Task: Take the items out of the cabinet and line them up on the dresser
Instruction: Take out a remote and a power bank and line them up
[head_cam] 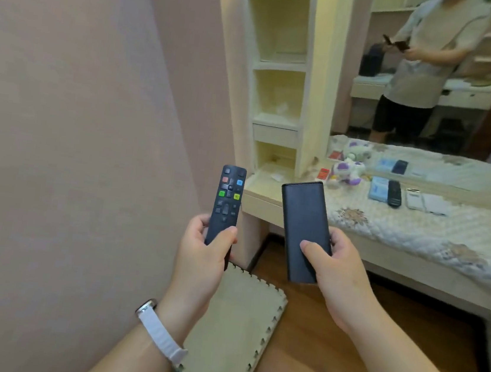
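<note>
– Left hand (pixel 201 257) grips a remote control (pixel 227 196) by its lower end, thumb across the face, buttons up. What's in the other?
– Right hand (pixel 336 268) holds a dark power bank (pixel 303 220) by its near end, thumb on top. Both things are in the air in front of the dresser (pixel 399 260), not yet on it.
– So this is the carry-over step from the cabinet (pixel 305 100), I'd say?
– Looks so. Its open shelves seem nearly bare. Small pale bits lie in the lower ones, but I can't tell what they are.
– And the row?
– Red box (pixel 322 173), plush toy (pixel 348 172), blue pack (pixel 379 188), black remote (pixel 394 194), then white flat items (pixel 414 200), side by side on the quilted cover.
– Next move, then: step closer and lay each piece flat past the white ones, parallel to the rest, one hand at a time.
</note>
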A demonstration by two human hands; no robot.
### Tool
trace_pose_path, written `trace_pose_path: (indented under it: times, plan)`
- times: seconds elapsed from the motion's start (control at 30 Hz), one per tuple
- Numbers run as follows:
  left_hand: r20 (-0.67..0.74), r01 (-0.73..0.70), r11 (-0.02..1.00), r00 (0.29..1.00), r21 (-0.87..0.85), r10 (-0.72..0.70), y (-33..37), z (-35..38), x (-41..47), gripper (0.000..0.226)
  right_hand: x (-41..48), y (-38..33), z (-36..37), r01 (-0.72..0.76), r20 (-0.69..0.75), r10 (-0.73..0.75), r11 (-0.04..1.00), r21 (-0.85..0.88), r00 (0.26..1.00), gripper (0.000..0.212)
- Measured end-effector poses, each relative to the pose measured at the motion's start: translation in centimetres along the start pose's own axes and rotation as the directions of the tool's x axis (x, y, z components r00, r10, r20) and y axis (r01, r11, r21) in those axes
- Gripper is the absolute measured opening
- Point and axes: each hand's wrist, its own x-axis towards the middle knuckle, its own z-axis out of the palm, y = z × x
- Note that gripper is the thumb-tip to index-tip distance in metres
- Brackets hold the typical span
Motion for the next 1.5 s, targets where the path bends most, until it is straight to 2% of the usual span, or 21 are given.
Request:
trace_pose_path:
  times: [0.23,0.37,0.53,0.7,0.9,1.13,1.33,1.5]
  plan:
    - [0.202,0.09,0.994,0.976,-0.054,-0.077,-4.1,7.7,7.4,0.02,5.4,1.7,-5.0,-0.07,-0.244,0.053,0.996,-0.061,0.968,0.015]
    - [0.328,0.136,0.985,0.94,-0.103,-0.095,-5.2,11.4,12.4,0.018,9.5,1.3,-6.6,-0.102,-0.368,0.077,0.994,-0.048,0.927,0.021]
    - [0.452,0.199,0.972,0.884,-0.126,-0.122,-6.4,15.4,18.3,0.023,14.0,0.6,-7.8,-0.105,-0.465,0.048,0.989,-0.099,0.884,0.016]
    - [0.565,0.232,0.968,0.814,-0.095,-0.14,-7.7,20.3,21.0,0.022,15.4,1.2,-10.2,-0.148,-0.569,0.061,0.983,-0.108,0.82,0.018]
    - [0.684,0.248,0.969,0.709,-0.012,-0.173,-8.6,27.2,21.3,0.023,16.0,2.1,-15.8,-0.2,-0.714,0.084,0.976,-0.08,0.695,0.021]
    - [0.709,0.222,0.97,0.669,0.096,-0.223,-9.5,36.6,20.6,0.014,18.3,4.4,-24.6,-0.18,-0.745,0.135,0.983,0.02,0.653,0.017]
    - [0.68,0.228,0.961,0.682,0.154,-0.271,-9.1,46.4,20.0,0.016,21.8,5.1,-34.4,-0.19,-0.705,0.182,0.979,0.067,0.685,0.012]
    - [0.64,0.254,0.952,0.705,0.172,-0.304,-8.8,54.2,19.5,0.018,24.6,5.3,-42.4,-0.215,-0.662,0.186,0.976,0.039,0.726,0.013]
